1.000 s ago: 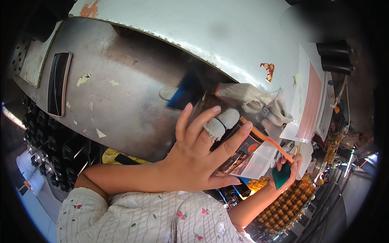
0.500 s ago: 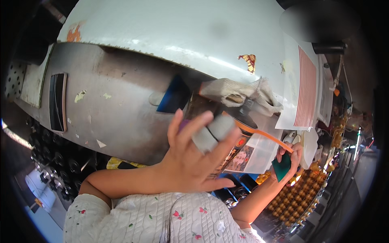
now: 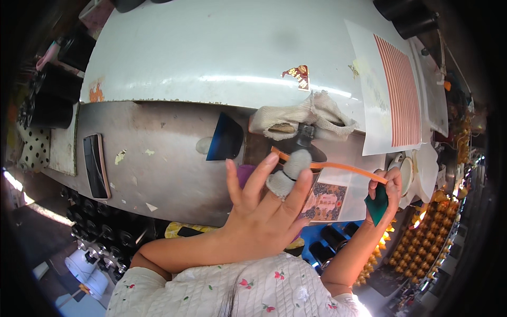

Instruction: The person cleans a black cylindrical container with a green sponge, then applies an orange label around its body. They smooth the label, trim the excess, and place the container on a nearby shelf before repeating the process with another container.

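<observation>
My left hand [image 3: 259,222] is spread out over a black bottle [image 3: 285,145], fingers apart, and hides most of its body. A grey cloth cover [image 3: 296,166] wraps one finger, which presses by an orange strip [image 3: 343,168] at the bottle's shoulder. The strip runs taut to the right, where my right hand [image 3: 392,193] pinches its far end. A dark green piece [image 3: 376,205] lies against the right palm. Behind the bottle's neck sits a crumpled grey-white cloth [image 3: 332,119]. Something purple [image 3: 245,173] shows partly beside my left fingers.
A phone [image 3: 96,166] and a dark blue angled piece [image 3: 225,138] are on the metal worktop [image 3: 163,158]. Beyond rises a white ledge [image 3: 211,58] with a striped sheet [image 3: 396,90]. Black bottles [image 3: 100,232] stand lower left; rows of gold round pieces [image 3: 428,232] lie right.
My left hand has moved onto the orange strip at the bottle's shoulder. My right hand still grips the strip's end. The whole view has shifted and turned slightly.
</observation>
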Motion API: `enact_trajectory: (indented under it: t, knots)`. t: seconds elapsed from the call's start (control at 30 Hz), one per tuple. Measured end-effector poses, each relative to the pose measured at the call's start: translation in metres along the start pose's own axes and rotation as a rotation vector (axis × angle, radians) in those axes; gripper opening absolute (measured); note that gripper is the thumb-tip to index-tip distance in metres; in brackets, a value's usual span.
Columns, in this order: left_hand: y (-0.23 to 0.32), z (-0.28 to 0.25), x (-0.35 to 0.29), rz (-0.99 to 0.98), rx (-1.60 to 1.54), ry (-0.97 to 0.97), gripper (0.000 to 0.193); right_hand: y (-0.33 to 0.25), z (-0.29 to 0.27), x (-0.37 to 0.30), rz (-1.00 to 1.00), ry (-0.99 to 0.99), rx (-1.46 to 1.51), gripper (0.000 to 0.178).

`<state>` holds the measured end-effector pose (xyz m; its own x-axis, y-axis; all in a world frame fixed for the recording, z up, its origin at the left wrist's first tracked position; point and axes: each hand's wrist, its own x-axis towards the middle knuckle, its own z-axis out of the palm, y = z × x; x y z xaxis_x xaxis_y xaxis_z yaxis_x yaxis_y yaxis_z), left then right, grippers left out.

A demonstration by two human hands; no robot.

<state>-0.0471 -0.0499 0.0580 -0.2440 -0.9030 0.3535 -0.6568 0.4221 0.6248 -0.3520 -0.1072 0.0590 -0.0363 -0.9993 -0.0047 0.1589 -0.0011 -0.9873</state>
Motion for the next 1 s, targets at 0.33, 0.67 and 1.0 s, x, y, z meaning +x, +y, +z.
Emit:
enact_trajectory:
  t: [0.33,0.67,1.0]
  knots:
    - [-0.010,-0.006,0.000,-0.192,-0.220,-0.044,0.105,0.002,0.007,-0.004,0.010,0.049,0.051,0.025]
    - [0.019,-0.009,0.000,-0.028,0.297,-0.171,0.071,0.001,0.013,-0.004,0.016,0.073,0.111,0.027]
    - [0.031,-0.001,0.007,-0.074,0.304,-0.082,0.088,0.006,0.020,-0.009,-0.001,0.126,0.043,0.019]
